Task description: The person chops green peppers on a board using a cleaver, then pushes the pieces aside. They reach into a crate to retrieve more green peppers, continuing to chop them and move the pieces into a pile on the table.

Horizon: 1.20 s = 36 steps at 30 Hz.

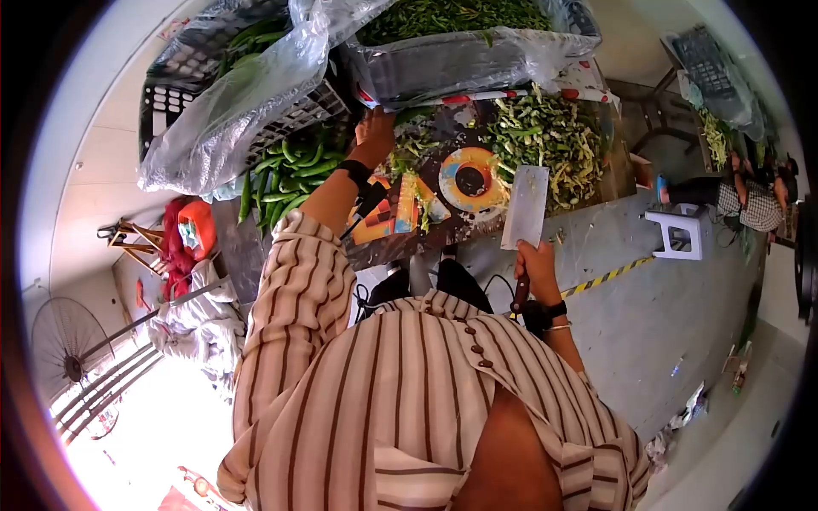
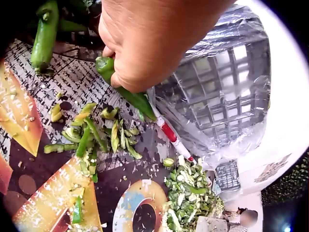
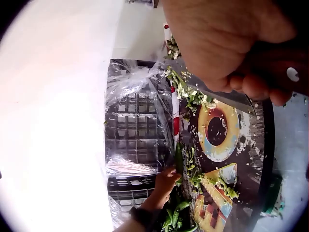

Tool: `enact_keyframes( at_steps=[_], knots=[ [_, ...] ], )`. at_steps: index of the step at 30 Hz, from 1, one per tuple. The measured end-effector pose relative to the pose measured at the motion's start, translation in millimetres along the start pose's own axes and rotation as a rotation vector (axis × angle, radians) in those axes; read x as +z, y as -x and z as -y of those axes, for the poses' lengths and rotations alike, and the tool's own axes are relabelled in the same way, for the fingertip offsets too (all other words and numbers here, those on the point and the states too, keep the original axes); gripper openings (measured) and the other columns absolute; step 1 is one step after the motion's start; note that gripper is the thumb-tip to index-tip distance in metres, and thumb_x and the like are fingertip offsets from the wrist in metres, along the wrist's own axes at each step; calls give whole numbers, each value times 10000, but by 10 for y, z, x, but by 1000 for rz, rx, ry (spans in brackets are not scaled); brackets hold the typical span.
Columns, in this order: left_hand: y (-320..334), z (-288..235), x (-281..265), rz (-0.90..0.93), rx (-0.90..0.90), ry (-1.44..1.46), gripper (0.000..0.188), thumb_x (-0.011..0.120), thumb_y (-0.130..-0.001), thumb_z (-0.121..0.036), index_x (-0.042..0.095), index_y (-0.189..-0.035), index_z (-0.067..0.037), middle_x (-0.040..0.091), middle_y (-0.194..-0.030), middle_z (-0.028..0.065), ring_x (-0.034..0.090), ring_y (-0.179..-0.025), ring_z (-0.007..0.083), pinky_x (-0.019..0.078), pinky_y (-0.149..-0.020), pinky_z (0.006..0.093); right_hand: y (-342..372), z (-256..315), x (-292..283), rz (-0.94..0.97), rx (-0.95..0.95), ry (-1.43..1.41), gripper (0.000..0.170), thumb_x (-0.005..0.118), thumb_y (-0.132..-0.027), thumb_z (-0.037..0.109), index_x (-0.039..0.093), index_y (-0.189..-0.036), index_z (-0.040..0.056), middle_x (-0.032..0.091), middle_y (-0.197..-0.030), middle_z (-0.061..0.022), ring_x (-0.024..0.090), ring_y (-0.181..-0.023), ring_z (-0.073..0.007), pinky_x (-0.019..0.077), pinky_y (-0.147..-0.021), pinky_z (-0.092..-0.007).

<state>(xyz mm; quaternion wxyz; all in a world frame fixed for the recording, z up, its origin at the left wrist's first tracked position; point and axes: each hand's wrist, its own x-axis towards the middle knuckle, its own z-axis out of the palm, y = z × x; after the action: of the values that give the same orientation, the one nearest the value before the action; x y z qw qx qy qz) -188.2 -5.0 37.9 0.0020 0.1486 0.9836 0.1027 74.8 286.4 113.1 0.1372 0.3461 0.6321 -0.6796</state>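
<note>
My left hand [image 1: 375,138] is at the table's far side; in the left wrist view that hand [image 2: 149,43] pinches one end of a long green pepper [image 2: 138,101] lying along the board edge. My right hand [image 1: 537,268] grips the dark handle of a cleaver, its broad blade [image 1: 526,204] raised near the table's front edge. In the right wrist view, the curled right hand [image 3: 222,43] covers part of the cleaver. Chopped green pieces [image 1: 550,145] form a pile right of the left hand, with scattered slices [image 2: 87,135] nearer to it.
Whole green peppers [image 1: 290,175] lie left of my left forearm. Plastic-lined crates [image 1: 456,64] stand along the far side, one holding green produce. At right are a white stool [image 1: 677,234] and a seated person [image 1: 750,200]; a fan [image 1: 72,341] is at far left.
</note>
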Motion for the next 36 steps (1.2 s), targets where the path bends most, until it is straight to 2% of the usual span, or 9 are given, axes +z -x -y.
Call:
enact_keyframes(
  at_steps=[4,10,14,16,22,25,28,30,36],
  knots=[
    [66,58,62,-68,119,-50,236,600,-736,-74,648,-967,-86,553,-1066,141,566,-1005,322,506,-774,427,11,-77,-11,-4,47,-18,201,559,-887,162,482,-746,41,461,-563,-17,450,-400,-120,408,-383,-290],
    [374,44,112,75,308,-125,409,578,-711,-23,610,-1105,-128,555,-1024,112,566,-970,314,499,-779,415,-79,-132,23,20,51,2,203,555,-889,164,480,-744,42,458,-561,-17,449,-402,-120,411,-386,-292],
    [789,-140,2,145,331,-14,394,562,-706,11,602,-1080,-106,551,-993,110,571,-931,316,502,-727,401,-172,-172,87,63,6,47,269,562,-877,187,463,-675,40,460,-523,-27,459,-383,-135,403,-382,-301],
    [1013,-161,82,16,435,141,400,555,-710,18,599,-1089,-102,543,-988,110,570,-927,317,503,-712,407,-192,-163,132,87,11,67,269,565,-875,190,464,-675,43,464,-526,-26,463,-386,-133,403,-384,-298],
    [1426,-252,166,70,271,218,346,549,-747,-19,612,-1077,-103,540,-990,117,569,-926,323,488,-741,421,-196,-161,284,184,91,76,257,578,-872,199,470,-690,53,475,-538,-17,473,-398,-123,404,-392,-295],
    [1530,-236,132,-43,134,321,314,554,-750,-16,606,-1050,-94,542,-1036,155,549,-951,340,486,-730,453,-198,-190,335,216,132,31,226,592,-873,202,480,-744,55,472,-551,-8,467,-401,-118,407,-395,-295],
    [1719,-248,-140,-85,-139,495,312,565,-778,-78,589,-1089,-91,541,-1063,165,555,-943,368,472,-745,479,-233,-272,346,225,164,-8,208,603,-876,209,484,-803,56,468,-563,-1,459,-399,-117,410,-397,-295],
    [1823,-224,-166,83,-352,554,370,581,-794,-143,553,-1160,-93,543,-1087,179,565,-946,397,465,-765,485,-265,-338,361,232,176,-13,206,608,-878,212,484,-830,55,465,-567,1,455,-398,-116,411,-397,-296],
    [2079,-315,93,29,-393,554,445,601,-809,-214,511,-1233,-112,568,-1091,174,585,-948,395,471,-791,460,-345,-489,487,236,132,37,273,612,-880,239,495,-714,56,485,-551,-6,477,-408,-111,419,-405,-296]
  ],
)
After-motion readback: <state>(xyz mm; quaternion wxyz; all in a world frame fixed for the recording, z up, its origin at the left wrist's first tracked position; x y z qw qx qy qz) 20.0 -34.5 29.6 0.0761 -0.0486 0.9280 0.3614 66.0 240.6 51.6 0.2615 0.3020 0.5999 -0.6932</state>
